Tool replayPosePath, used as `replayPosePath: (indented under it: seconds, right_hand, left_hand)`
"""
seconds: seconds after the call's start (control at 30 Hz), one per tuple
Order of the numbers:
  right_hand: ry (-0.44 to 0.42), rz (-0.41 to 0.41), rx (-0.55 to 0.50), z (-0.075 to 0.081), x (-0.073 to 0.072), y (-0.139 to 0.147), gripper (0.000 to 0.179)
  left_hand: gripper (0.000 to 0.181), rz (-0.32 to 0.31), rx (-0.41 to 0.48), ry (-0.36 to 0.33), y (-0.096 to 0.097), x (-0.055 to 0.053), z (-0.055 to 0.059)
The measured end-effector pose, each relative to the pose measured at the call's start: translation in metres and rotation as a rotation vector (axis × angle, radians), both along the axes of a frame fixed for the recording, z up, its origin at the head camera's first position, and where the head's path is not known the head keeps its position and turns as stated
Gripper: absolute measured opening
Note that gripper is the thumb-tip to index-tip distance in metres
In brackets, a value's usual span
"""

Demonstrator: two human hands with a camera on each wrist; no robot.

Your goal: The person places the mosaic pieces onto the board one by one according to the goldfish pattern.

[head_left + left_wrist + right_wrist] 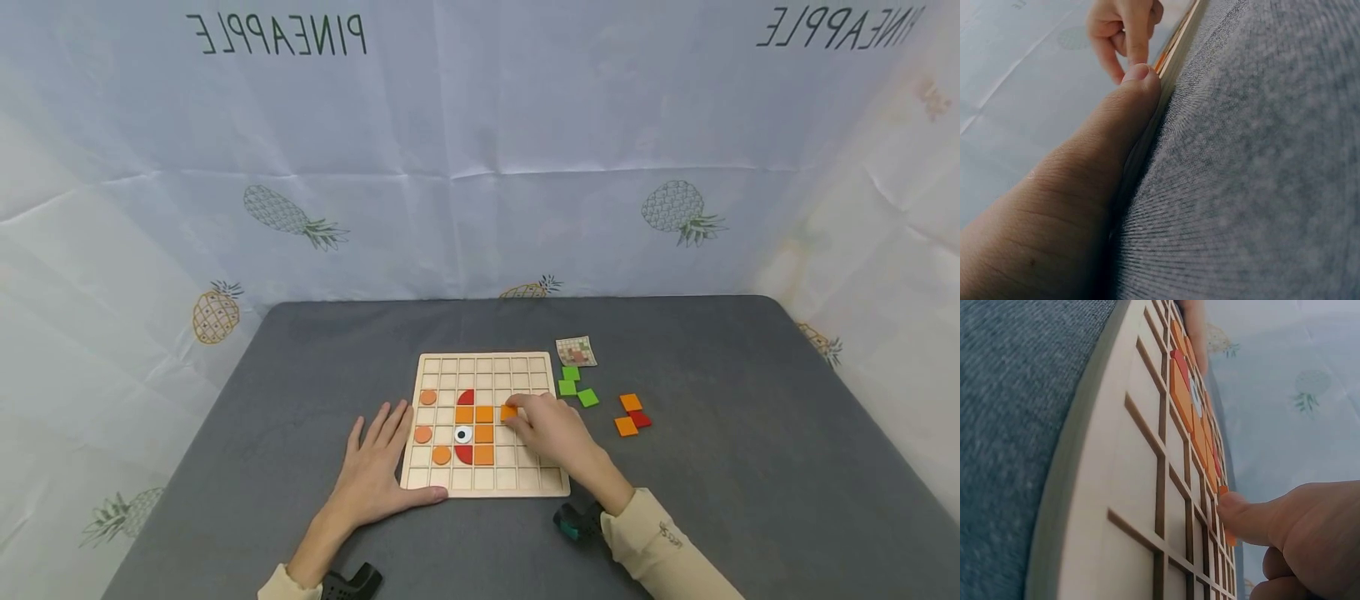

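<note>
Head view: the gridded board lies flat on the tabletop. The left hand braces it, fingers straight and spread against the left side, thumb on the near edge, grasping nothing. The right hand pinches an orange square tile between thumb and fingers over the grid, just right of the placed orange squares and slightly apart from them. Green squares lie on the tabletop beside the board, near the picture card. For a clean fit, align the tile's sides with the cell ribs before lowering it. Left wrist view: the left thumb lies along the board's near edge; keep this contact light and steady so that the grid does not shift. Right wrist view: the tile shows at the right thumb, partly covered by it; from this low angle, it is hard to tell whether it sits in a cell or rests on the ribs. Press it level, checking each corner, and release straight up to avoid dragging neighbouring pieces.
</note>
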State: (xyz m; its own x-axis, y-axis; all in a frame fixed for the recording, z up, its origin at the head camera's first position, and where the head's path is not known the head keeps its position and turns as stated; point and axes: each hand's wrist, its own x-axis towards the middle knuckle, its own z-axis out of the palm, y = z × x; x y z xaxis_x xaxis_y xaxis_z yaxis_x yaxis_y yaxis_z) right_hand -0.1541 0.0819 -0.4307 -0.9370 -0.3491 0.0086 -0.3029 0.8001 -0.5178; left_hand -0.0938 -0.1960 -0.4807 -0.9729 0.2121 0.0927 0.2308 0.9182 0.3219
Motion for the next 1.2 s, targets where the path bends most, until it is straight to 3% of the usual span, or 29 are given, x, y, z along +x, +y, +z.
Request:
replayPosePath:
  seconds: [0.47,1.2]
  right_hand:
    - [-0.009,0.001,0.015,-0.0023,-0.0011,-0.0036,0.029]
    - [-0.029,0.010,-0.054,-0.0056,-0.0020,-0.0038,0.031]
  left_hand:
    - [0.130,0.008,-0.001,-0.012,0.0001,0.0004,-0.0007]
    - [0.130,0.007,-0.010,-0.004,0.0005,0.0003,-0.0007]
